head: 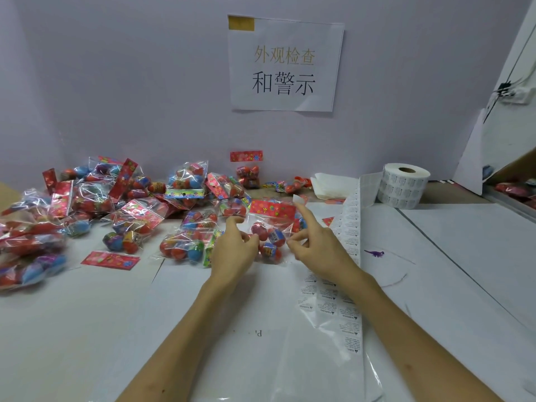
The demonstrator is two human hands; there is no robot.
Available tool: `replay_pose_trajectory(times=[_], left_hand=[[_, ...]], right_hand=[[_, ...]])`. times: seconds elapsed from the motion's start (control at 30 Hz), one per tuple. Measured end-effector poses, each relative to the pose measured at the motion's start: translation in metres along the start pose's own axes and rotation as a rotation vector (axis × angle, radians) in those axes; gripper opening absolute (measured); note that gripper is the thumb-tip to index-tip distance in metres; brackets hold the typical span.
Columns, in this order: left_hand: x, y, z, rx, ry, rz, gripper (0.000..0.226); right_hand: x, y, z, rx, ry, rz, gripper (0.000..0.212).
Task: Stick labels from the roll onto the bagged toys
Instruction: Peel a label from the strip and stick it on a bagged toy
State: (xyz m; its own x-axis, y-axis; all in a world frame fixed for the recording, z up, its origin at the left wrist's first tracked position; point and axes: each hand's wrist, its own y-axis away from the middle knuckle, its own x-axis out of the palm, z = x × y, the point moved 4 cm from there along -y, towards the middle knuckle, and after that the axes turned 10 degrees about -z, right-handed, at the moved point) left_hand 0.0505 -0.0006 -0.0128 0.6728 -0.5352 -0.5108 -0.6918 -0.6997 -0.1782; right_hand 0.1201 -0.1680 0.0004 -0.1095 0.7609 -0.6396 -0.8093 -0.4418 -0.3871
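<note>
Pinching the left edge of a bagged toy [269, 235] between thumb and curled fingers, the left hand [235, 250] holds it on the white surface [116, 329]. The right hand [316, 246] pinches the bag's right edge with thumb and middle finger. Its index finger points straight up with a small white label [300, 199] stuck to the tip, just beside the bag's red header card [272, 209]. The label roll [403, 184] stands on end at the back right near the wall. Its strip [352, 227] trails forward and passes under the right forearm. More bagged toys [101, 204] lie heaped to the left.
</note>
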Motion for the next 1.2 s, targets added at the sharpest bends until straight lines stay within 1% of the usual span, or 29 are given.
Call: replay_pose_trajectory(times=[0.07,0.13,0.2,0.23,0.3,0.37,0.4,0.47,0.53,0.57,0.6,0.67,0.73,0.8,0.93,1.07,1.2], left_hand=[[-0.002,0.000,-0.002,-0.074,0.214,0.032,0.053],[-0.002,0.002,-0.002,-0.186,0.451,0.082,0.055],[0.000,0.004,-0.003,-0.299,0.675,0.168,0.051],[0.001,0.006,-0.005,-0.326,0.755,0.227,0.046],[0.004,0.009,-0.007,-0.329,0.831,0.355,0.037],[0.007,0.012,-0.007,-0.326,0.837,0.425,0.033],[0.007,0.012,-0.007,-0.336,0.841,0.426,0.031],[0.007,0.009,-0.006,-0.344,0.845,0.388,0.030],[0.005,0.005,-0.005,-0.339,0.857,0.341,0.029],[0.004,0.003,-0.004,-0.343,0.870,0.323,0.028],[0.003,0.002,-0.002,-0.352,0.885,0.304,0.026],[0.000,-0.001,-0.001,-0.387,0.931,0.275,0.024],[-0.001,-0.001,-0.001,-0.427,0.985,0.272,0.024],[-0.002,0.001,-0.002,-0.448,1.030,0.281,0.025],[-0.003,0.002,-0.006,-0.443,1.097,0.289,0.026],[-0.003,0.003,-0.008,-0.429,1.114,0.313,0.037],[-0.003,0.003,-0.009,-0.417,1.123,0.332,0.041]], right_hand=[[0.000,0.000,0.000,0.023,-0.043,-0.006,0.094],[-0.003,-0.003,0.001,0.040,-0.100,-0.057,0.095],[-0.007,-0.006,0.001,0.063,-0.162,-0.127,0.094],[-0.009,-0.007,0.001,0.073,-0.202,-0.156,0.093],[-0.011,-0.008,-0.001,0.081,-0.316,-0.176,0.091],[-0.012,-0.009,0.000,0.074,-0.416,-0.153,0.091],[-0.012,-0.010,0.001,0.065,-0.435,-0.151,0.090],[-0.015,-0.011,0.003,0.031,-0.428,-0.201,0.087],[-0.021,-0.012,0.003,0.039,-0.501,-0.243,0.079],[-0.024,-0.014,0.002,0.084,-0.605,-0.223,0.073],[-0.026,-0.014,0.000,0.154,-0.740,-0.169,0.065],[-0.024,-0.013,-0.001,0.311,-1.035,0.002,0.054],[-0.018,-0.009,0.003,0.440,-1.271,0.143,0.048],[-0.011,-0.005,0.006,0.516,-1.408,0.237,0.046],[-0.001,0.000,0.009,0.575,-1.462,0.329,0.046],[0.004,0.004,0.008,0.606,-1.480,0.366,0.046],[0.007,0.006,0.009,0.620,-1.479,0.391,0.049]])
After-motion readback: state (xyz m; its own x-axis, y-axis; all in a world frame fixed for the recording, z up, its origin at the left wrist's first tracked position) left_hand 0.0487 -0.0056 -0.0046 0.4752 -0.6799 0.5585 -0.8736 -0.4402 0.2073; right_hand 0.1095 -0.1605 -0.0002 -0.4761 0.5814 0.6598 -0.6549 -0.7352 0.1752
